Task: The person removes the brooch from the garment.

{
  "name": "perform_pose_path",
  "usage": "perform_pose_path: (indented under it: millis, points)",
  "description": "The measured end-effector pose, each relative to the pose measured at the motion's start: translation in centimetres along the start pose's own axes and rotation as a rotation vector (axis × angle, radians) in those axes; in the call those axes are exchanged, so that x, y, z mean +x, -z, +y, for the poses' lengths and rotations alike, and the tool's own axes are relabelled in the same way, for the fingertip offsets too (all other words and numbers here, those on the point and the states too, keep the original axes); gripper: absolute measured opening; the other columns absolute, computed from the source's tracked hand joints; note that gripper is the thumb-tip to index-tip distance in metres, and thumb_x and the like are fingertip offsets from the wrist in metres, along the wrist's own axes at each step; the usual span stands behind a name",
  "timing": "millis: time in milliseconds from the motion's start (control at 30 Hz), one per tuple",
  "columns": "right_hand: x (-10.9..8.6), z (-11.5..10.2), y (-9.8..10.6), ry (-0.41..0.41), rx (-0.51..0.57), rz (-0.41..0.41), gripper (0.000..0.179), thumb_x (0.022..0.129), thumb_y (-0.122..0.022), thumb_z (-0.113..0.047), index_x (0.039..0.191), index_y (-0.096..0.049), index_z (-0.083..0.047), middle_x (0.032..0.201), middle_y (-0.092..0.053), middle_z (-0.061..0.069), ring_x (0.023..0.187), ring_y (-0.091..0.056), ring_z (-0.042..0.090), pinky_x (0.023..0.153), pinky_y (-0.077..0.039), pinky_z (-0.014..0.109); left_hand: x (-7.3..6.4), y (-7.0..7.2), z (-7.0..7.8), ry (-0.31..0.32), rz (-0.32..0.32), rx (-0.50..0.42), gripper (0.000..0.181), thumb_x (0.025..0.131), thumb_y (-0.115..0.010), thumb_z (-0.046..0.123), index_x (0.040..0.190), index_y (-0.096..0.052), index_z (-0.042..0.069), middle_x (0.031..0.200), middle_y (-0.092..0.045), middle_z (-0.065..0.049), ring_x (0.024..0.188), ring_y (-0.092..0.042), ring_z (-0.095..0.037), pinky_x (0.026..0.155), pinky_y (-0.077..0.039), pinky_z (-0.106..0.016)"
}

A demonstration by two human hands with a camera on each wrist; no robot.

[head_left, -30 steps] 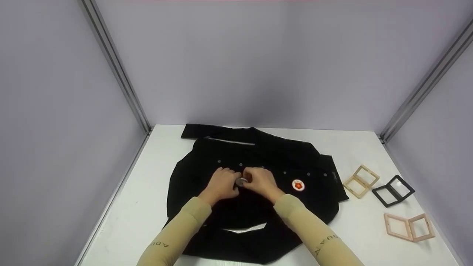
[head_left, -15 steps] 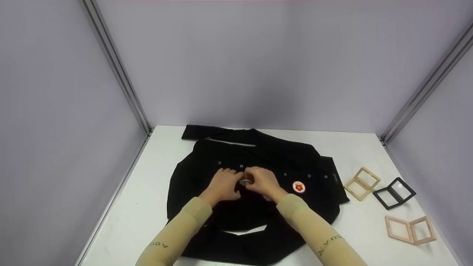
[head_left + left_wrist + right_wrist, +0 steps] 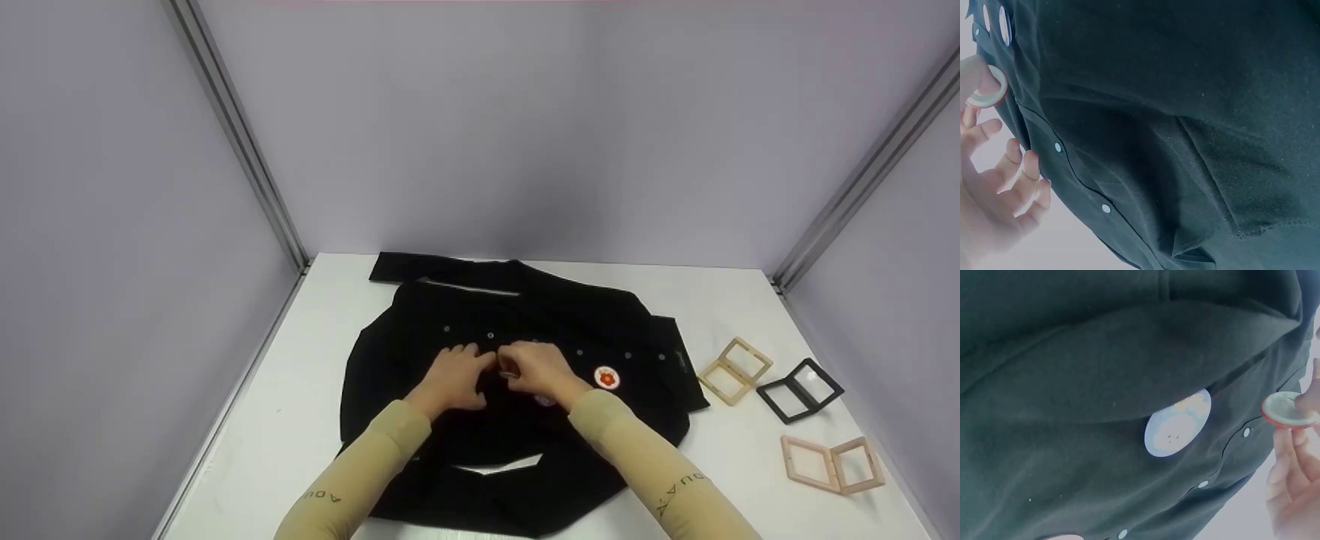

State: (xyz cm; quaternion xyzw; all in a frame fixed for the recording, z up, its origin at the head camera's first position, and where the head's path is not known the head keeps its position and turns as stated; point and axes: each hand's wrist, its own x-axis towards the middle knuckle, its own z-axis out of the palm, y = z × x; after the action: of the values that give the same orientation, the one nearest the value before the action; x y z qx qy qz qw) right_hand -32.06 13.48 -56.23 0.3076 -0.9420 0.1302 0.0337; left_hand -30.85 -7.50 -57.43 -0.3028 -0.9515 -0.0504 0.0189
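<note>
A black buttoned jacket (image 3: pixel 420 375) lies spread on the table. Over its middle, my right hand (image 3: pixel 536 367) pinches a round pin badge (image 3: pixel 1286 409) with a red edge and a pale back. In the right wrist view the thumb lies on that back, with fingers beneath. My left hand (image 3: pixel 452 379) is beside it, its fingers spread and a fingertip reaching to the right hand. In the left wrist view the left thumb (image 3: pixel 979 76) overlaps the badge; contact is unclear. A white badge with a red flower (image 3: pixel 606 378) and a bluish badge (image 3: pixel 1176 424) sit on the jacket.
On the right of the white table (image 3: pixel 255 427) stand three small hinged frames, opened out: a light wooden frame (image 3: pixel 735 371), a black frame (image 3: pixel 800 390) and a pinkish frame (image 3: pixel 832 465). Grey panels (image 3: pixel 525 150) enclose the table at the back and sides.
The right hand has shifted slightly right with the pin badge, drawing it out from between both hands. The left thumb stands farther from it. The bluish badge now shows below the right wrist.
</note>
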Motion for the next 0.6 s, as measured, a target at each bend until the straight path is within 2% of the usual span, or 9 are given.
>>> perform_pose_path:
  millis: [133, 267, 433, 600]
  points:
    - [-0.3, 0.2, 0.1, 0.04, -0.069, -0.034, 0.023, 0.079, -0.087, -0.019, 0.087, -0.066, -0.018, 0.083, -0.066, 0.0, 0.071, -0.064, 0.02, 0.062, -0.054, 0.039, -0.2, -0.1, 0.0, 0.017, -0.04, -0.01, 0.064, 0.072, -0.089, 0.037, 0.128, -0.062, 0.021, 0.128, -0.068, -0.019, 0.111, -0.068, -0.04, 0.094, -0.058, -0.057]
    - [-0.5, 0.4, 0.2, 0.056, -0.107, -0.068, 0.022, 0.08, -0.087, -0.018, 0.09, -0.067, -0.017, 0.088, -0.068, 0.002, 0.076, -0.067, 0.024, 0.065, -0.057, 0.041, -0.4, 0.0, -0.1, 0.042, -0.082, -0.025, 0.068, 0.072, -0.091, 0.039, 0.131, -0.063, 0.02, 0.139, -0.063, -0.023, 0.121, -0.066, -0.044, 0.098, -0.057, -0.059]
    - [-0.8, 0.7, 0.6, 0.059, -0.098, -0.065, 0.024, 0.077, -0.085, -0.012, 0.09, -0.066, -0.017, 0.088, -0.066, 0.003, 0.08, -0.066, 0.025, 0.069, -0.057, 0.041, -0.8, 0.2, -0.3, 0.08, -0.117, -0.038, 0.073, 0.072, -0.092, 0.04, 0.135, -0.064, 0.019, 0.15, -0.056, -0.026, 0.129, -0.061, -0.048, 0.105, -0.053, -0.063]
    - [-1.0, 1.2, 0.6, 0.076, -0.102, -0.034, 0.025, 0.074, -0.084, -0.01, 0.087, -0.063, -0.016, 0.084, -0.065, 0.003, 0.076, -0.064, 0.024, 0.067, -0.055, 0.04, -1.2, 0.3, -0.4, 0.099, -0.124, -0.037, 0.076, 0.071, -0.092, 0.039, 0.138, -0.063, 0.018, 0.148, -0.055, -0.026, 0.127, -0.061, -0.047, 0.103, -0.053, -0.063]
